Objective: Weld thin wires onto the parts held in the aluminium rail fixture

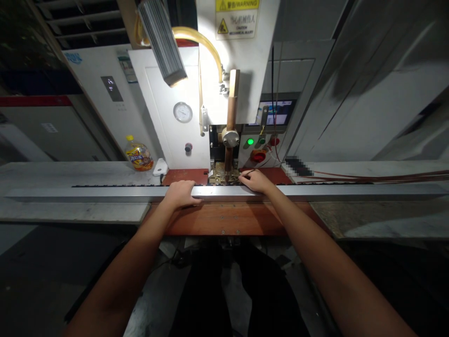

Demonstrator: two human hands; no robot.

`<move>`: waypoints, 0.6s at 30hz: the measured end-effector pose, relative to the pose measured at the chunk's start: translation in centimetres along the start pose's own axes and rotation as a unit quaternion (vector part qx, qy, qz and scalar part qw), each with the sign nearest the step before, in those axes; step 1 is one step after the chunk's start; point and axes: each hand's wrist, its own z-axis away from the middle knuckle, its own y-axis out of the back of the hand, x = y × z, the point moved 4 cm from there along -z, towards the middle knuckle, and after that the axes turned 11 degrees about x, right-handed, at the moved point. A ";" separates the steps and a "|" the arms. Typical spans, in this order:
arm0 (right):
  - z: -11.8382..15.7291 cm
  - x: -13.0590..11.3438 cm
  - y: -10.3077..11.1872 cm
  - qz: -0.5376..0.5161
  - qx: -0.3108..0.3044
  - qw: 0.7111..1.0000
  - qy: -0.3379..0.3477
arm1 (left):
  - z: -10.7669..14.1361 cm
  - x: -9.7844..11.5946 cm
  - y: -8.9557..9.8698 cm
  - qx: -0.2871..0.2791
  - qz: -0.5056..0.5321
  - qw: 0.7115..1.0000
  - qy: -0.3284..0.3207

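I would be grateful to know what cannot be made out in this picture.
All in the head view:
What, if anything, the right hand pinches: too small and blurred.
Part of the silver bar: hidden under the left hand.
Gauge reading: too small.
Screen text: too small, partly behind wires.
Dark object at right: pixelated.
Far ends of the brown cables: cut off by the right edge.

Long silver metal bar [224, 193], level across worktop.

Smooth, satin metal bar [224, 192] before the brown, copper-like electrode [232, 112]; glossy clear plastic bottle [139, 155] to its left.
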 end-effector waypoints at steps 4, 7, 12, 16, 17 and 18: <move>0.0 0.0 0.0 0.000 -0.002 1.000 0.007 | 0.0 0.0 0.1 0.000 0.006 1.000 0.000; 0.0 0.0 0.0 0.001 -0.003 1.000 0.009 | 0.0 0.1 0.1 -0.003 0.002 1.000 0.003; 0.0 0.1 0.0 -0.001 0.006 1.000 0.001 | 0.0 0.1 0.1 -0.003 -0.003 1.000 0.007; 0.0 0.1 0.0 0.003 0.005 1.000 0.004 | 0.0 0.1 0.1 -0.001 -0.002 1.000 0.006; 0.0 0.1 0.0 0.004 0.004 1.000 0.004 | 0.0 0.1 0.1 0.000 -0.004 1.000 0.005; 0.0 0.1 0.0 0.005 0.005 1.000 0.004 | 0.0 0.1 0.2 0.002 -0.005 1.000 0.004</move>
